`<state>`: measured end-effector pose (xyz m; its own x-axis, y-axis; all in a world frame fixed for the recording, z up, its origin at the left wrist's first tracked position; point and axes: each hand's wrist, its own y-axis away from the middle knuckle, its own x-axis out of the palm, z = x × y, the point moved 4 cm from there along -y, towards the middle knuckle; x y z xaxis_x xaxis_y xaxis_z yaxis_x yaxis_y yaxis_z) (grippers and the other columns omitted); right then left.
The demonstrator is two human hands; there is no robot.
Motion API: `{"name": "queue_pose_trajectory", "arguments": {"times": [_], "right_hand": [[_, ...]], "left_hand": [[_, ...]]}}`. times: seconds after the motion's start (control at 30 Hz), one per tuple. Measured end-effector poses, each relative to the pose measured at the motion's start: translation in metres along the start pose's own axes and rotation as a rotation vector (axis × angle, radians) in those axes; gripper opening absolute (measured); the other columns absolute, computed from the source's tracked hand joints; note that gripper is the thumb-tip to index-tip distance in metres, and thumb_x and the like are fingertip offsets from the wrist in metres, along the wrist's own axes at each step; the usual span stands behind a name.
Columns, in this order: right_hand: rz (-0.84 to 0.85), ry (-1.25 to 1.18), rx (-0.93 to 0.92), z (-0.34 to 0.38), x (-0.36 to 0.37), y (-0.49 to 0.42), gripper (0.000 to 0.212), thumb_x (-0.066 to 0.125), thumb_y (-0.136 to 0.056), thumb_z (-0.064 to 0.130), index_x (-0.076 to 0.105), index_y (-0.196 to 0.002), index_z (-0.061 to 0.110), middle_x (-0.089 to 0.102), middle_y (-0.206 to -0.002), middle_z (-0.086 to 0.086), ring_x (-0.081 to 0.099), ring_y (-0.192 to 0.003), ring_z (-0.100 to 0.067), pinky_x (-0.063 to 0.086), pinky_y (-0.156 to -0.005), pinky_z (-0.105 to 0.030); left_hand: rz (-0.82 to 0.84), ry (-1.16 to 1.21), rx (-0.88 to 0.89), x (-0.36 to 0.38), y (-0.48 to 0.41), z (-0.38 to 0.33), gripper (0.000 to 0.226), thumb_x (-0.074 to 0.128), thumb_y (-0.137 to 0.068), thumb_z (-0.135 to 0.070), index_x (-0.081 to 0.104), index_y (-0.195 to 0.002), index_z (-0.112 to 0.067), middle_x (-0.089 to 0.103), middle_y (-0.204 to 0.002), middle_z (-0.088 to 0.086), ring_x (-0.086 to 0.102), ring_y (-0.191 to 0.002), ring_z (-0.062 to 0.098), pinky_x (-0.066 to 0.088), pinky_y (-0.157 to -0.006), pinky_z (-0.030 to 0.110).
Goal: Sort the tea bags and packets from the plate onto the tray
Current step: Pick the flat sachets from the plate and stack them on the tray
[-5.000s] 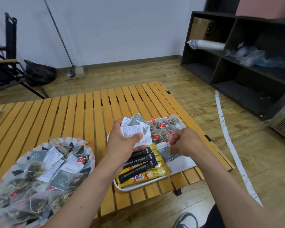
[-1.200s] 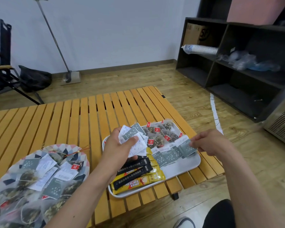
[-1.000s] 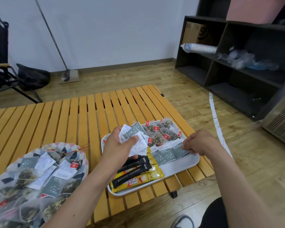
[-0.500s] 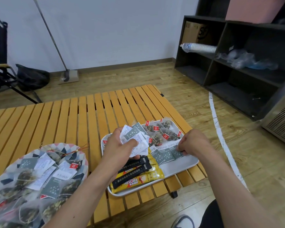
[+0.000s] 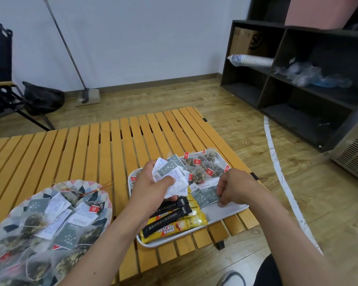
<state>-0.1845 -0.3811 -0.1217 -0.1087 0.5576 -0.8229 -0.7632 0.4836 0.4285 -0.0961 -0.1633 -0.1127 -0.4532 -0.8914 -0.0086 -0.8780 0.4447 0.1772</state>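
Left hand clamping fanned grey-and-white paper sachets, hiding white plastic tray at nine o'clock; right hand curled, grip unclear.

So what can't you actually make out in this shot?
- Head view: how many packets the left hand holds; they overlap, and its fingers cover them.
- Whether the right hand pinches a grey packet on the tray; its fingertips curl under.
- The plate runs off the left and bottom edges.
- Small print on the packets is too small to read.
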Motion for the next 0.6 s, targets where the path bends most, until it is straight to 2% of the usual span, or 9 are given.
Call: {"name": "queue_pose_trajectory", "arguments": {"times": [0.17,0.23,0.33,0.43,0.53,0.6], "right_hand": [[-0.001,-0.053,0.003,0.000,-0.004,0.002,0.023,0.094,-0.065,0.010,0.074,-0.070,0.021,0.075,-0.078,0.003,0.069,-0.072,-0.013,0.058,-0.065,-0.028],[-0.017,-0.109,-0.018,0.001,-0.008,0.008,0.021,0.094,-0.066,0.011,0.075,-0.069,0.020,0.074,-0.073,0.004,0.068,-0.067,-0.011,0.058,-0.063,-0.028],[-0.070,-0.400,-0.149,0.015,-0.012,0.020,0.021,0.092,-0.072,0.021,0.075,-0.079,0.011,0.077,-0.073,-0.003,0.072,-0.070,-0.012,0.061,-0.069,-0.034],[0.038,-0.650,-0.231,0.038,-0.004,0.034,0.041,0.090,-0.072,0.039,0.073,-0.095,0.009,0.079,-0.084,-0.010,0.074,-0.074,-0.015,0.055,-0.064,-0.027],[0.094,-0.710,-0.205,0.047,0.001,0.035,0.033,0.088,-0.078,0.026,0.069,-0.094,0.006,0.079,-0.083,-0.013,0.076,-0.076,-0.020,0.056,-0.062,-0.026],[0.103,-0.788,-0.183,0.044,-0.003,0.035,0.025,0.086,-0.080,0.018,0.069,-0.092,0.005,0.079,-0.083,-0.014,0.075,-0.077,-0.021,0.056,-0.062,-0.026]], "left_hand": [[0.033,0.009,-0.006,0.001,0.002,0.000,0.043,0.068,-0.094,0.000,0.054,-0.129,-0.021,0.073,-0.114,0.003,0.078,-0.080,0.023,0.065,-0.074,0.045],[0.039,0.020,-0.008,0.002,0.002,0.001,0.044,0.070,-0.093,-0.001,0.054,-0.129,-0.021,0.073,-0.115,0.003,0.078,-0.082,0.022,0.065,-0.073,0.043],[0.046,0.019,0.004,0.002,0.002,0.001,0.048,0.075,-0.089,-0.001,0.055,-0.129,-0.019,0.073,-0.115,0.003,0.078,-0.087,0.022,0.064,-0.068,0.039],[0.051,0.010,0.025,0.006,0.004,0.000,0.047,0.080,-0.085,-0.003,0.057,-0.123,-0.020,0.077,-0.104,0.000,0.077,-0.085,0.020,0.063,-0.062,0.035],[0.031,0.030,0.027,0.008,0.006,-0.002,0.040,0.080,-0.087,-0.010,0.058,-0.117,-0.022,0.078,-0.096,-0.003,0.077,-0.080,0.019,0.062,-0.060,0.034],[0.014,0.052,0.006,0.005,0.005,-0.002,0.033,0.075,-0.092,-0.014,0.058,-0.119,-0.021,0.077,-0.100,0.001,0.078,-0.079,0.021,0.063,-0.062,0.037]]}}
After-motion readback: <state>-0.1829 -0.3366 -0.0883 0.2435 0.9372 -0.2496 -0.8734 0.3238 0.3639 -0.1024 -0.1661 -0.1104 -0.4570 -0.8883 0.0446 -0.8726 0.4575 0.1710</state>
